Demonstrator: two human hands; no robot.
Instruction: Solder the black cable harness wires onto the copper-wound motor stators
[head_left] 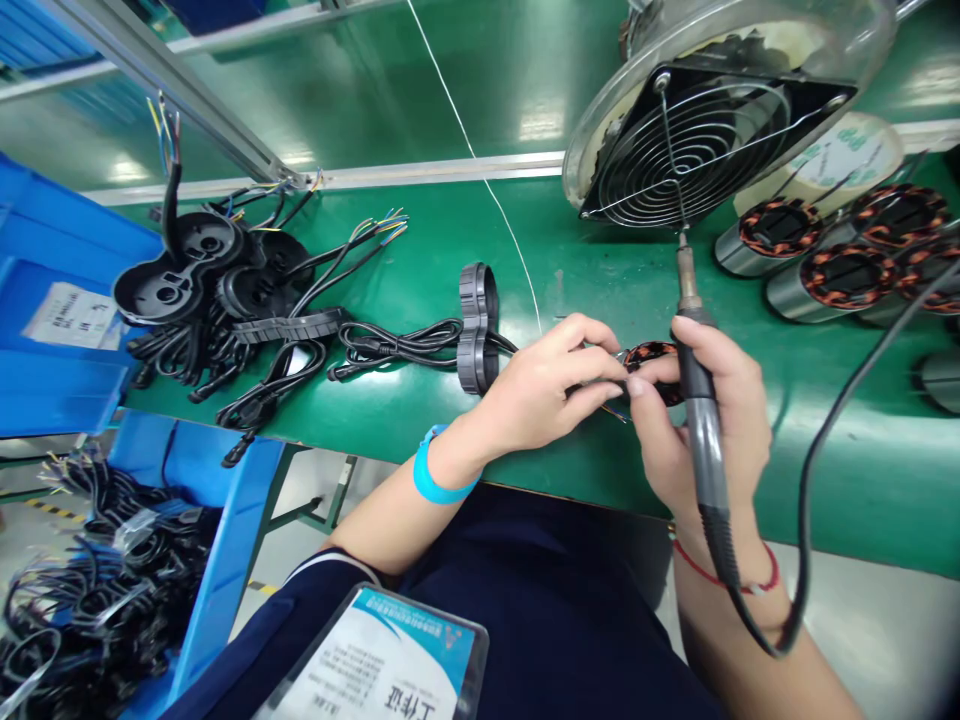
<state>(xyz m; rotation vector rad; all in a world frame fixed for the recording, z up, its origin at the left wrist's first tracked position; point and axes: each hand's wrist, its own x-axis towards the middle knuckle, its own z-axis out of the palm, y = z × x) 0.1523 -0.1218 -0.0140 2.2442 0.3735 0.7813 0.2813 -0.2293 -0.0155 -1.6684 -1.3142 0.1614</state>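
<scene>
My right hand (712,420) grips a soldering iron (701,400), its tip pointing away from me below the fan grille. The thumb and index finger of that hand also meet my left hand (551,385) at a motor stator (651,352) with copper windings, mostly covered by the fingers. My left fingers are pinched together on the wires (616,412) beside the stator. Just left of that hand stands a black double-ring plastic housing (475,328), with a coiled black cable (397,343) beside it. A thin white solder wire (513,235) hangs down toward my left hand.
A fan with a wire grille (682,150) stands at the back. Several stators (840,280) are grouped at the right. More housings (180,265) and cables lie at the left, near blue bins (52,300). The iron's cord (806,500) loops beside my right forearm.
</scene>
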